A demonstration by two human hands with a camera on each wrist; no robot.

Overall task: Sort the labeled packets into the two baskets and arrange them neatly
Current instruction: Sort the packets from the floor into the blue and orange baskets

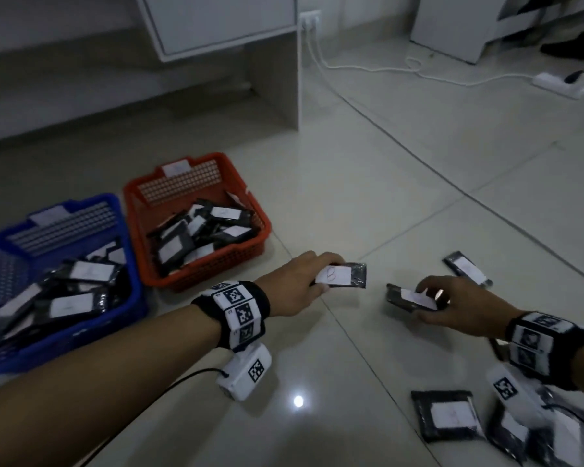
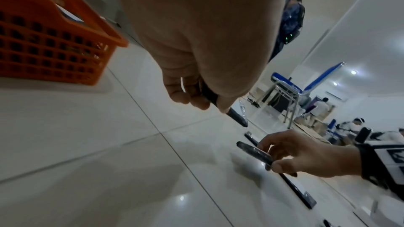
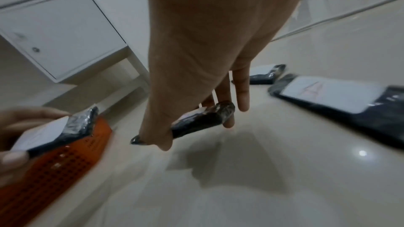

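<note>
1. The left hand (image 1: 295, 286) pinches a black packet with a white label (image 1: 343, 275) just above the tiled floor (image 1: 368, 183), to the right of the red basket (image 1: 209, 271). The packet's long axis runs roughly left to right in the head view, its free end pointing right, away from the hand; the label faces up.
2. From the left wrist view that same packet shows edge-on, slanting down and away from the fingertips (image 2: 188, 96).
3. The right hand (image 1: 459, 306) grasps a second labeled packet (image 1: 408, 298) between thumb and fingers, lifted off the floor. Its long axis also runs roughly left to right, tilted, with the free end pointing left toward the other hand; the two packets are near each other but apart.
4. The red basket sits on the floor beside the blue basket (image 1: 81, 335), the blue one to its left. Both hold loose heaps of black packets lying at mixed angles, labels mostly up. Each basket carries a white tag on its far rim; the writing is too blurred to read.
5. One more packet on the floor (image 1: 467, 268) lies beyond the right hand, its long axis slanting from upper left to lower right.
6. A pile of unsorted packets (image 1: 452, 416) lies flat on the floor under the right forearm.
7. A white cabinet (image 1: 216, 25) stands behind the baskets.
</note>
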